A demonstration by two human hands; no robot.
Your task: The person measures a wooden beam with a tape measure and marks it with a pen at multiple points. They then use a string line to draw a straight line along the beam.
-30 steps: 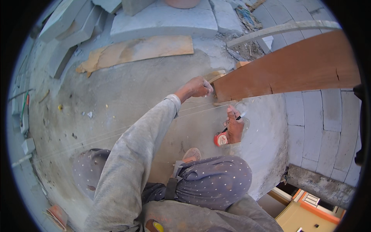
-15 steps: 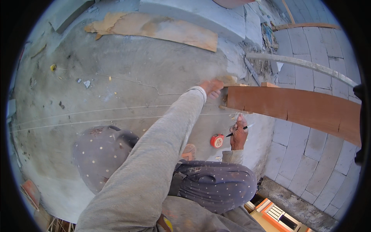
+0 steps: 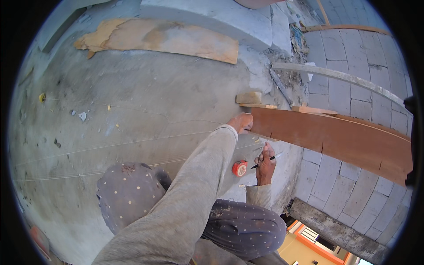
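My left hand [image 3: 242, 122] is at the near end of a long red-brown wooden board [image 3: 322, 139], its fingers curled against the board's end. What those fingers hold, if anything, is hidden. Just below the board, my right hand [image 3: 266, 167] holds a dark pen [image 3: 255, 166] with a pale end, slanting between its fingers. Its thumb and fingertip meet above the pen, beside thin pale strings [image 3: 194, 134] that run left over the floor. A red tape measure [image 3: 240, 168] lies left of my right hand.
A small block [image 3: 248, 98] and thin wood strips [image 3: 260, 106] sit along the board's upper side. Farther off lie a stained plank [image 3: 176, 39], pale blocks [image 3: 207, 17] and a long bar [image 3: 340, 76]. Grey block paving [image 3: 340, 185] lies right. A yellow string reel [image 3: 42, 97] rests far left.
My left hand has come from the small block down to the board's end, uncovering the block. The view has shifted; my right hand still holds the pen below the board.
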